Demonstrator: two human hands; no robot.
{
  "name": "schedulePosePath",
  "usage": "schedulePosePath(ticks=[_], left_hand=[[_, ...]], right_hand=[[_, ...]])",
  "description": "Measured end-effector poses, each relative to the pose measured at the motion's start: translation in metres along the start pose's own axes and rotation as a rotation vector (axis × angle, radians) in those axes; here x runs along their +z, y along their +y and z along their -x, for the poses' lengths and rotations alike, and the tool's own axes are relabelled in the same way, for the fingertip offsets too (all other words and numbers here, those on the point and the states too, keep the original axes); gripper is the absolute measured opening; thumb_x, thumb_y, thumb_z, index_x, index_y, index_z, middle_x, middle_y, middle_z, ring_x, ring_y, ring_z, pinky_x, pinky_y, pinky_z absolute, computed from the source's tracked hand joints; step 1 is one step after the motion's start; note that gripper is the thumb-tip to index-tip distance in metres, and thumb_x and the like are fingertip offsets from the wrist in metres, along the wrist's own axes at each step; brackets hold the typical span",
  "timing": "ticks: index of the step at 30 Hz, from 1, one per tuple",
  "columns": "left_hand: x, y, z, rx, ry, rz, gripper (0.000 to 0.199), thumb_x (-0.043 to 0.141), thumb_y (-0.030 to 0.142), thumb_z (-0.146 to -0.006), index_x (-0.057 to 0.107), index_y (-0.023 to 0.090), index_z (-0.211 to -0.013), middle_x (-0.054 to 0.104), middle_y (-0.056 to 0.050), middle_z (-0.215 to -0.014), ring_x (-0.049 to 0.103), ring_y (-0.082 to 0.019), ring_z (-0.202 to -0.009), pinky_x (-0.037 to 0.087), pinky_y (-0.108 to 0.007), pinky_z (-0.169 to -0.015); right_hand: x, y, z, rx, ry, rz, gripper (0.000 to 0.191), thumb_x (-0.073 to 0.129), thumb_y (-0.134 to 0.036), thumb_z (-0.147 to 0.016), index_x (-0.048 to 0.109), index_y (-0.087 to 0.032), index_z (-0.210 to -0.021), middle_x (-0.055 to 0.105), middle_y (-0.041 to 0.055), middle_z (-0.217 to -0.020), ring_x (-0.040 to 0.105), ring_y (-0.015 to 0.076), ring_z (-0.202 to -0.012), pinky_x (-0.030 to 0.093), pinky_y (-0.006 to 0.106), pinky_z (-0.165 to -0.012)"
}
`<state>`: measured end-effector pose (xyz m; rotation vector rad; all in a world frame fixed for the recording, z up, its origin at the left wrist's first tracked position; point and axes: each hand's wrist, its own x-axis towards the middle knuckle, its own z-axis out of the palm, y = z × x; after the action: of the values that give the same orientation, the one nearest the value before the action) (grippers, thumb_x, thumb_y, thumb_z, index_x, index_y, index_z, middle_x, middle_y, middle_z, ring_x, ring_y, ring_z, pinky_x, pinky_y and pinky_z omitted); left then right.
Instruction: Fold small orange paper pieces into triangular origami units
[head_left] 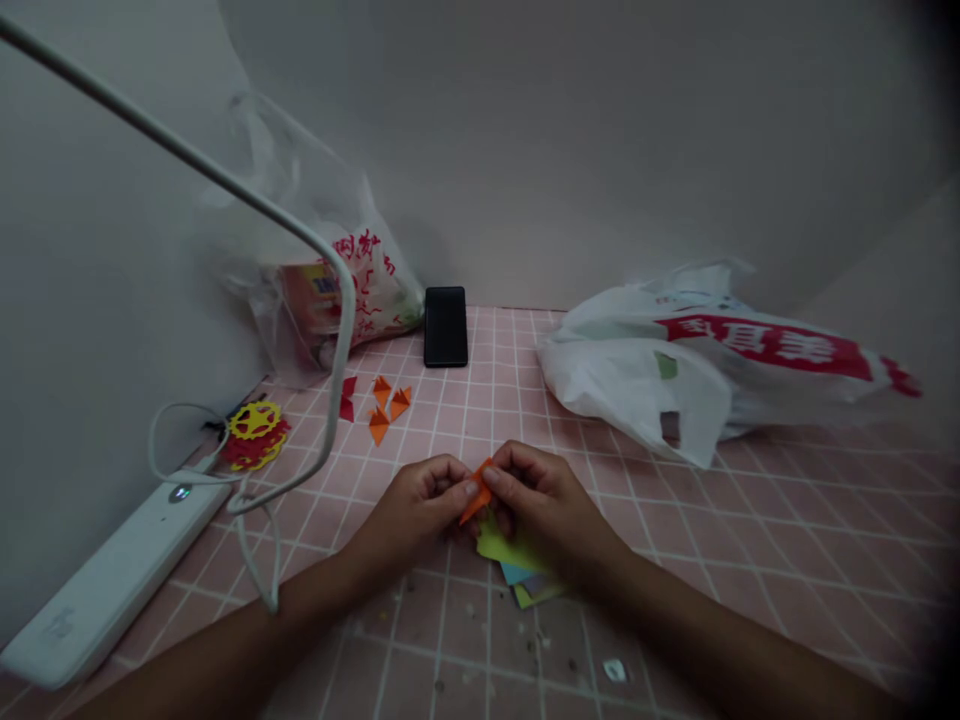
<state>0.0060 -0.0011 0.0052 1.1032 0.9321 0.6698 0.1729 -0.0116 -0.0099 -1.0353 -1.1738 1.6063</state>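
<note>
Between my two hands, low in the middle of the head view, is a small folded piece of orange paper (474, 506). My left hand (435, 492) pinches its left side between thumb and fingers. On the other side my right hand (529, 485) grips it, thumb on top. Beneath the right hand lie several coloured paper sheets (508, 548), yellow-green, blue and yellow, partly hidden by that hand. Farther off to the left, several folded orange paper pieces (379, 425) rest on the pink tiled surface (495, 390), beside a red paper piece (347, 398).
A black phone (445, 327) leans at the back wall. Plastic bags stand left (375, 290) and lie right (637, 340). At left are a white power strip (112, 580), a looping white cable (341, 350) and yellow and red cutouts (255, 422). A small whitish scrap (615, 670) lies in front.
</note>
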Motion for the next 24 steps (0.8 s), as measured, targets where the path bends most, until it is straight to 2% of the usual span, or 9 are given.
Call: schedulePosePath(ticks=[4, 7, 10, 14, 18, 24], left_hand=[[0.0004, 0.0005, -0.0006, 0.000, -0.019, -0.007, 0.032, 0.071, 0.044, -0.076, 0.057, 0.015, -0.077, 0.059, 0.003, -0.064, 0.054, -0.008, -0.054, 0.042, -0.022, -0.055], [0.0004, 0.0004, -0.0011, -0.020, -0.006, -0.031, 0.030, 0.068, 0.043, -0.078, 0.058, 0.015, -0.076, 0.058, 0.003, -0.062, 0.052, -0.008, -0.053, 0.041, -0.021, -0.053], [-0.0003, -0.0019, -0.0019, -0.030, -0.010, -0.051, 0.028, 0.066, 0.042, -0.080, 0.057, 0.015, -0.073, 0.057, 0.003, -0.059, 0.050, -0.008, -0.049, 0.038, -0.021, -0.050], [-0.0019, -0.0061, -0.0018, 0.002, -0.015, -0.037, 0.025, 0.065, 0.038, -0.082, 0.058, 0.016, -0.075, 0.057, 0.003, -0.061, 0.050, -0.008, -0.050, 0.038, -0.021, -0.051], [-0.0021, -0.0074, -0.0014, 0.020, -0.023, -0.017, 0.024, 0.066, 0.037, -0.081, 0.059, 0.015, -0.079, 0.059, 0.002, -0.065, 0.052, -0.007, -0.053, 0.040, -0.021, -0.054], [-0.0007, -0.0069, -0.0024, 0.091, -0.023, -0.027, 0.029, 0.067, 0.042, -0.080, 0.061, 0.014, -0.085, 0.058, 0.002, -0.065, 0.052, -0.008, -0.053, 0.041, -0.021, -0.054]], right_hand=[[0.0008, -0.0054, -0.0010, -0.014, 0.048, 0.037, 0.021, 0.068, -0.032, -0.080, 0.054, -0.019, -0.070, 0.052, -0.0053, -0.056, 0.042, 0.0077, -0.046, 0.032, 0.020, -0.044], [0.0014, -0.0056, 0.0005, -0.041, 0.078, 0.091, 0.021, 0.066, -0.031, -0.081, 0.054, -0.019, -0.068, 0.051, -0.0049, -0.056, 0.040, 0.0079, -0.047, 0.032, 0.020, -0.044], [0.0013, -0.0037, 0.0034, -0.060, 0.092, 0.133, 0.021, 0.065, -0.033, -0.083, 0.056, -0.019, -0.070, 0.055, -0.0029, -0.059, 0.045, 0.0095, -0.050, 0.035, 0.020, -0.045], [0.0016, -0.0036, 0.0056, -0.075, 0.125, 0.142, 0.024, 0.066, -0.034, -0.083, 0.055, -0.019, -0.067, 0.053, -0.0040, -0.053, 0.043, 0.0087, -0.045, 0.034, 0.020, -0.042], [0.0024, -0.0047, 0.0045, -0.021, 0.084, 0.005, 0.027, 0.065, -0.039, -0.084, 0.052, -0.020, -0.070, 0.053, -0.0057, -0.047, 0.042, 0.0084, -0.038, 0.033, 0.021, -0.041], [0.0028, -0.0033, 0.0035, -0.111, 0.128, 0.073, 0.028, 0.066, -0.040, -0.083, 0.052, -0.020, -0.070, 0.053, -0.0061, -0.044, 0.043, 0.0082, -0.037, 0.032, 0.020, -0.040]])
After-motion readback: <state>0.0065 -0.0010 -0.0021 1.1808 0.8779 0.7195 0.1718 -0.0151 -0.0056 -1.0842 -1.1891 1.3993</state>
